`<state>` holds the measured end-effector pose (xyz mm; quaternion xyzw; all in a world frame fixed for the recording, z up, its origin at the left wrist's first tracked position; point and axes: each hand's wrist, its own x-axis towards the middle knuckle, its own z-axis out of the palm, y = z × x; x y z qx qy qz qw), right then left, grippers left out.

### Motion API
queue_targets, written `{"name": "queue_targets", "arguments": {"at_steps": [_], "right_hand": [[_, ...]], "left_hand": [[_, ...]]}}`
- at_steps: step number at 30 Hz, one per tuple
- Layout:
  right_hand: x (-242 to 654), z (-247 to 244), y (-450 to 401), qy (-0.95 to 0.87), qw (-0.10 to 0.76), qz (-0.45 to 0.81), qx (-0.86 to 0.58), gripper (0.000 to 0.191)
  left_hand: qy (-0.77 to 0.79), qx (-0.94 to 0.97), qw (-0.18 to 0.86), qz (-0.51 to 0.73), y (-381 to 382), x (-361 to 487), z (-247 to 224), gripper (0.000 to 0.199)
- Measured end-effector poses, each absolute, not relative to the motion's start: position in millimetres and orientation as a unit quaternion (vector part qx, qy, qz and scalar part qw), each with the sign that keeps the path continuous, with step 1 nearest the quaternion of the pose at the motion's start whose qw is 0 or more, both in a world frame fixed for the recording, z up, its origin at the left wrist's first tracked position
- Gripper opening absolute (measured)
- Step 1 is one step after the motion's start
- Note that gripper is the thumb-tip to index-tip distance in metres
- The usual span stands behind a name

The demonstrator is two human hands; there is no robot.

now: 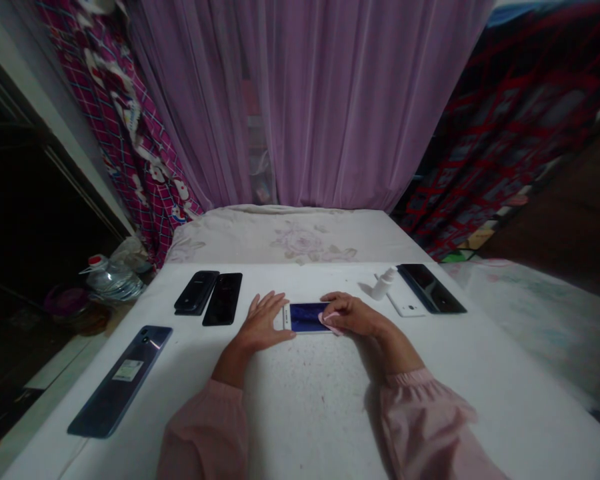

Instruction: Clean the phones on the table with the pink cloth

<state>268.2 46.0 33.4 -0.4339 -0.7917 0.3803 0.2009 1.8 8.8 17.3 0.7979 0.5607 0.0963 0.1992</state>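
A white smartphone (305, 317) lies sideways on the white surface, its dark blue screen facing up. My left hand (261, 327) grips its left end, thumb at the near edge and fingers at the far edge. Over the right part of the screen, my right hand (354, 315) is closed around a small pink cloth (332, 321) that touches the glass. The phone's right end is partly hidden by those fingers and the cloth.
To the left lie a black phone (223, 299), dark stacked phones (196, 293) and a blue-grey phone (123, 380) with a label. On the right are a white spray bottle (383, 285), a white phone (405, 300) and a dark phone (434, 289). Purple curtains (340, 107) hang behind.
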Motion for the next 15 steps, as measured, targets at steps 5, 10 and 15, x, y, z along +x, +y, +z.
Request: {"name": "queue_targets", "arguments": {"at_steps": [5, 10, 15], "right_hand": [[262.6, 21.1, 50.1, -0.782, 0.261, 0.339, -0.453, 0.011], [253.1, 14.3, 51.6, -0.758, 0.301, 0.265, -0.514, 0.018], [263.8, 10.3, 53.4, -0.748, 0.303, 0.347, -0.478, 0.020]], "left_hand": [[0.562, 0.798, 0.199, 0.090, 8.5, 2.9, 19.7, 0.075], [0.559, 0.801, 0.194, 0.092, 8.2, 2.3, 19.6, 0.073], [0.562, 0.799, 0.195, 0.092, 8.8, 2.2, 18.1, 0.074]]}}
